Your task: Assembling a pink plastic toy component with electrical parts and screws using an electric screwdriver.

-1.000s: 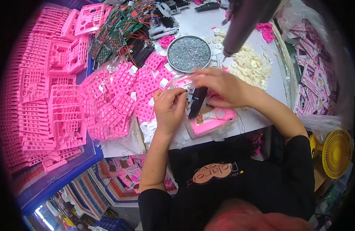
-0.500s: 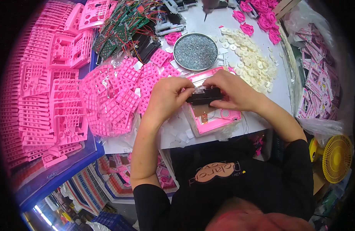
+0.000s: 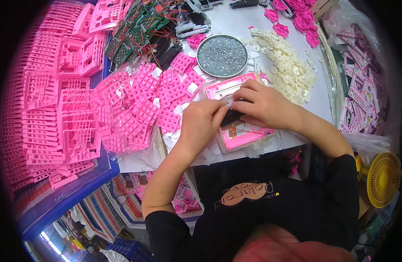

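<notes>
A pink plastic casing [image 3: 246, 142] lies on the table in front of me, on a crumpled clear bag, with thin wires at its lower part. Over its middle is a black plastic part [image 3: 230, 117], mostly covered by my fingers. My left hand [image 3: 203, 120] is closed, thumb and forefinger pinching at the left end of that part. From the other side my right hand [image 3: 267, 105] curls its fingers over the top of it. A small pale piece shows between the fingertips of both hands; its kind is hard to make out.
A round tray of small screws [image 3: 223, 56] stands beyond the casing. White plastic discs [image 3: 286, 65] are heaped to its right. Pink keypads [image 3: 144, 111] pile up at left, below green circuit boards [image 3: 137, 37] with red wires. Stacked pink casings [image 3: 39, 96] fill the far left. A yellow fan [image 3: 383, 180] is at right.
My hands have drawn closer together, and the black part is tilted and more covered than before. The dark tool tip hanging at the top edge has gone out of view.
</notes>
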A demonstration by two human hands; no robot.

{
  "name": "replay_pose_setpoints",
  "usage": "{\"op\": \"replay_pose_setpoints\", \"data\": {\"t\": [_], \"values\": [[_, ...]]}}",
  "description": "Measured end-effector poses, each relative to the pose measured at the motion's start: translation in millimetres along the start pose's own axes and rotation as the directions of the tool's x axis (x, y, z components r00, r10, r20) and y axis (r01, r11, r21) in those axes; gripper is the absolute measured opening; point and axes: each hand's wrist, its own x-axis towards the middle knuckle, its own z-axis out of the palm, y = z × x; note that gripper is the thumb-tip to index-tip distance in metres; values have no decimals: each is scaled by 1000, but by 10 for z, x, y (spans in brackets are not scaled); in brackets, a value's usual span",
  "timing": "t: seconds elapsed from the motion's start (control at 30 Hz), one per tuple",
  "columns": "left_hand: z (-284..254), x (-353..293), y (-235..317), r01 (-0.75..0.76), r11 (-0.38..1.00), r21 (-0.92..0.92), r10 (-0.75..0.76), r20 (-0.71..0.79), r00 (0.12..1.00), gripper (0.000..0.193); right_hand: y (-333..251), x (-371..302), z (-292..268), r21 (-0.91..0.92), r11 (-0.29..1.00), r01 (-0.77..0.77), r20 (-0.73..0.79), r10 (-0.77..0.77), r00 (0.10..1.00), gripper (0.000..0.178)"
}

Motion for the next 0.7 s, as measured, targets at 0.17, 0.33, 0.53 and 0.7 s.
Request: {"op": "replay_pose_setpoints", "data": {"t": [0.17,0.33,0.53,0.7], "values": [[0,193,-70,122,982,-144,-102,136,985,14,-224,-41,32,-201,975,-92,20,98,995,33],[-11,248,-15,92,996,-14,-89,140,986,14,-511,-39,72,-431,889,-155,83,210,974,46],[-106,421,25,98,995,6,-97,216,971,17,-182,32,-656,73,992,-99,-243,114,963,48],[-60,984,-346,7,938,346,46,-145,988,14,472,115,-914,210,923,321,-932,90,352,65]]}}
